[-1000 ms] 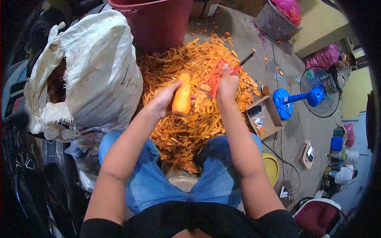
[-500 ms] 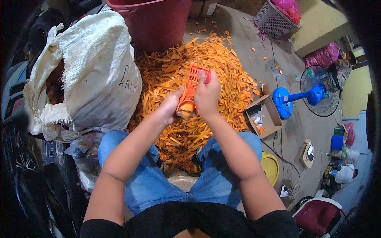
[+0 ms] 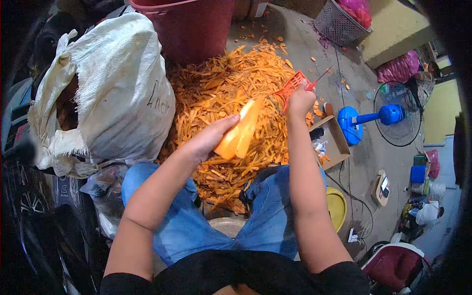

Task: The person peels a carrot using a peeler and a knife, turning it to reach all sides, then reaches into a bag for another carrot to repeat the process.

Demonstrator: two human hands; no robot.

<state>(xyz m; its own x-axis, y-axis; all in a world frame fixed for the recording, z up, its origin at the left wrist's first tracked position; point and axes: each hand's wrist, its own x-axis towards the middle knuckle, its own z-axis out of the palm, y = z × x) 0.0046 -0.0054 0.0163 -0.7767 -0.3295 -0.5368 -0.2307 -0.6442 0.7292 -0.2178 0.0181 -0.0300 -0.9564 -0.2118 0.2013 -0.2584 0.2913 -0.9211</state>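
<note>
A peeled carrot (image 3: 236, 132), bright orange and thick, lies in my left hand (image 3: 216, 135), its far end pointing up and away. A long orange strip overlaps the carrot's right side. My right hand (image 3: 301, 101) is closed on a red peeler (image 3: 291, 87) with a perforated body, held up and right of the carrot, apart from it. A thin dark blade-like piece (image 3: 322, 74) sticks out beyond my right fingers. Below both hands spreads a large heap of orange peelings (image 3: 206, 98).
A white woven sack (image 3: 123, 88) stands at left, a red tub (image 3: 191, 34) behind the heap. To the right are an open cardboard box (image 3: 337, 147), a blue fan (image 3: 391, 118) and a yellow lid-like disc (image 3: 336, 209). A grey basket (image 3: 339, 24) stands far right.
My right hand has swung right and away from my left, taking the peeler off the carrot. The carrot is now uncovered in my left hand, with a strip along it.
</note>
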